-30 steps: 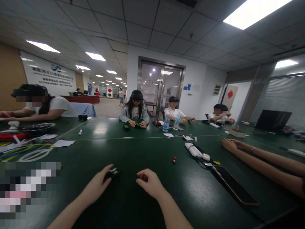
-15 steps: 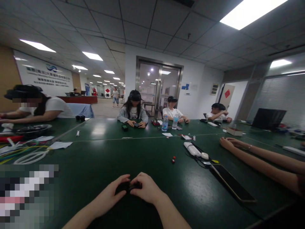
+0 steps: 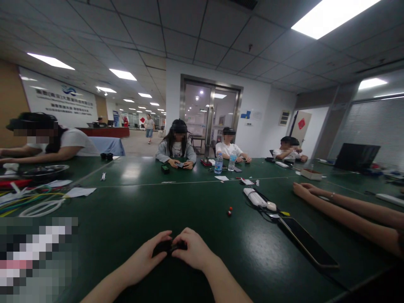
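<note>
Close in front of me, both hands meet around a small dark object (image 3: 164, 247) just over the green table (image 3: 132, 214). My left hand (image 3: 147, 252) is curled round its left part, thumb below and fingers above. At its right end, my right hand (image 3: 194, 249) pinches it between thumb and fingertips. The object looks black and narrow; its exact kind is hidden by the fingers and the dim light. Beyond my right hand lies a small red and dark item (image 3: 230, 211).
To the right lie a phone (image 3: 309, 242), a white power strip (image 3: 255, 198) with cables, and another person's forearms (image 3: 344, 208). Coiled cables (image 3: 41, 206) and paper (image 3: 80, 192) are at left. Water bottles (image 3: 218, 163) stand farther back, where several people sit.
My hands and the dark object hold almost the same position. In the background, a walking person has shifted slightly to the left.
</note>
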A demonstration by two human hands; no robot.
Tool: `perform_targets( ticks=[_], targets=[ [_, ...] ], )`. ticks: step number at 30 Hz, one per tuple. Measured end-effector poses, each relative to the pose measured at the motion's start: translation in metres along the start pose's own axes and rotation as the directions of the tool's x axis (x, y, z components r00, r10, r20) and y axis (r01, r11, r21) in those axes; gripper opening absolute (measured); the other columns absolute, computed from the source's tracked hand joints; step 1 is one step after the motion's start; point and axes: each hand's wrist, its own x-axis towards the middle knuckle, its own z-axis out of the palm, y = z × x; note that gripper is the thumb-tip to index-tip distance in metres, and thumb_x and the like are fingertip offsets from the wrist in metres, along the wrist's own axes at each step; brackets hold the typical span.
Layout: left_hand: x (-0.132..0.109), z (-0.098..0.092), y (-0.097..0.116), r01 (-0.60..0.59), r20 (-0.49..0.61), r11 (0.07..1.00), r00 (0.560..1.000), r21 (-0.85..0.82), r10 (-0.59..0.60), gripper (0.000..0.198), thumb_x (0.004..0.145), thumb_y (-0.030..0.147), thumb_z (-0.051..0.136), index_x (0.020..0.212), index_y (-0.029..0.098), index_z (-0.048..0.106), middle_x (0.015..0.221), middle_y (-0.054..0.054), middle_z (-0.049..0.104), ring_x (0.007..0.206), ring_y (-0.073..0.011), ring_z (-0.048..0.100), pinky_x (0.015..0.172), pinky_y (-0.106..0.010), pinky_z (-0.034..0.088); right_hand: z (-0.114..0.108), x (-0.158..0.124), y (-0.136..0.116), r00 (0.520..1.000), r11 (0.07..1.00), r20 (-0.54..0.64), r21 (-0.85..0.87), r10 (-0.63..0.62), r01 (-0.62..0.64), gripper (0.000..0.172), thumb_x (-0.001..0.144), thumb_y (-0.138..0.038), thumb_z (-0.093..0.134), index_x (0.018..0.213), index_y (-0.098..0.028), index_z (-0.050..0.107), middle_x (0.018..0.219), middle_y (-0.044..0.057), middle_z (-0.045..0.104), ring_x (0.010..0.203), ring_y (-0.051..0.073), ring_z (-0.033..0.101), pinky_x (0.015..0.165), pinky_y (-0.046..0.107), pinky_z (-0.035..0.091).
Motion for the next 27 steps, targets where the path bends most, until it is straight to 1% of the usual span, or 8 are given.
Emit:
perform_targets(
  ticks=[2, 4, 5, 7, 11, 17, 22, 27],
  targets=[
    [0.001, 0.000, -0.003, -0.017, -0.006, 1.000, 1.000, -0.003, 0.017, 0.056, 0.075, 0.031, 0.047, 0.128, 0.022, 0.031, 0.129, -0.002, 0.045, 0.121, -0.0172, 0.037, 0.105, -0.032, 0.024, -0.003, 0.003, -0.001, 0.990, 0.989, -0.139, 0.149, 0.037, -0.016, 0.020, 0.069, -0.034, 0.059, 0.086, -0.023, 0.059, 0.091, 0.001, 0.053, 0.082, 0.016, 0.051, 0.072, 0.028, 0.041],
    [0.001, 0.000, -0.006, -0.026, -0.012, 1.000, 1.000, -0.007, 0.026, 0.056, 0.075, 0.031, 0.047, 0.128, 0.023, 0.031, 0.128, -0.002, 0.046, 0.121, -0.0171, 0.037, 0.106, -0.032, 0.023, -0.009, 0.006, 0.002, 0.938, 0.930, -0.310, 0.365, 0.156, -0.034, 0.024, 0.075, -0.035, 0.051, 0.094, -0.021, 0.055, 0.092, 0.004, 0.054, 0.084, 0.016, 0.052, 0.074, 0.029, 0.042],
    [0.001, 0.000, -0.007, -0.027, -0.013, 1.000, 1.000, -0.010, 0.026, 0.056, 0.076, 0.031, 0.047, 0.128, 0.023, 0.031, 0.128, -0.002, 0.046, 0.121, -0.0172, 0.037, 0.106, -0.032, 0.023, -0.013, 0.007, 0.005, 0.908, 0.889, -0.359, 0.458, 0.215, -0.029, 0.027, 0.077, -0.035, 0.049, 0.098, -0.020, 0.052, 0.096, 0.005, 0.054, 0.088, 0.017, 0.052, 0.075, 0.029, 0.042],
    [0.002, 0.000, -0.011, -0.025, -0.010, 1.000, 1.000, -0.017, 0.024, 0.055, 0.076, 0.033, 0.047, 0.129, 0.024, 0.031, 0.128, -0.002, 0.046, 0.121, -0.0174, 0.037, 0.105, -0.033, 0.023, -0.018, 0.010, 0.013, 0.868, 0.827, -0.398, 0.561, 0.297, -0.026, 0.030, 0.076, -0.036, 0.048, 0.101, -0.019, 0.051, 0.101, 0.007, 0.054, 0.090, 0.018, 0.052, 0.075, 0.030, 0.043],
    [0.003, 0.001, -0.015, -0.027, -0.011, 0.999, 1.000, -0.033, 0.027, 0.055, 0.076, 0.033, 0.048, 0.128, 0.024, 0.032, 0.129, -0.001, 0.045, 0.122, -0.0177, 0.037, 0.105, -0.033, 0.024, -0.019, 0.013, 0.026, 0.848, 0.754, -0.399, 0.657, 0.350, -0.002, 0.034, 0.072, -0.038, 0.055, 0.101, -0.020, 0.052, 0.100, 0.007, 0.055, 0.086, 0.019, 0.053, 0.071, 0.030, 0.044],
    [0.003, 0.002, -0.011, -0.053, -0.026, 0.998, 0.998, -0.031, 0.052, 0.053, 0.075, 0.030, 0.048, 0.126, 0.021, 0.036, 0.127, -0.003, 0.047, 0.120, -0.0179, 0.038, 0.105, -0.033, 0.023, -0.014, 0.018, 0.034, 0.830, 0.677, -0.403, 0.735, 0.386, 0.041, 0.039, 0.065, -0.039, 0.063, 0.100, -0.022, 0.057, 0.098, 0.006, 0.058, 0.084, 0.020, 0.054, 0.067, 0.029, 0.042],
    [0.001, 0.000, -0.008, -0.036, -0.025, 0.998, 0.999, -0.049, 0.035, 0.053, 0.075, 0.032, 0.050, 0.125, 0.023, 0.038, 0.128, -0.001, 0.047, 0.120, -0.0193, 0.039, 0.104, -0.034, 0.025, -0.016, 0.016, 0.031, 0.824, 0.679, -0.409, 0.733, 0.392, 0.041, 0.038, 0.065, -0.040, 0.064, 0.098, -0.022, 0.059, 0.096, 0.006, 0.059, 0.082, 0.019, 0.053, 0.065, 0.029, 0.042],
    [0.003, 0.000, -0.015, -0.043, -0.022, 0.998, 0.999, -0.047, 0.042, 0.052, 0.076, 0.033, 0.049, 0.126, 0.024, 0.038, 0.130, -0.002, 0.045, 0.121, -0.0185, 0.037, 0.104, -0.035, 0.025, -0.019, 0.013, 0.023, 0.831, 0.673, -0.390, 0.739, 0.397, 0.025, 0.037, 0.066, -0.039, 0.062, 0.099, -0.021, 0.058, 0.095, 0.006, 0.057, 0.080, 0.019, 0.052, 0.065, 0.028, 0.042]
  ],
)
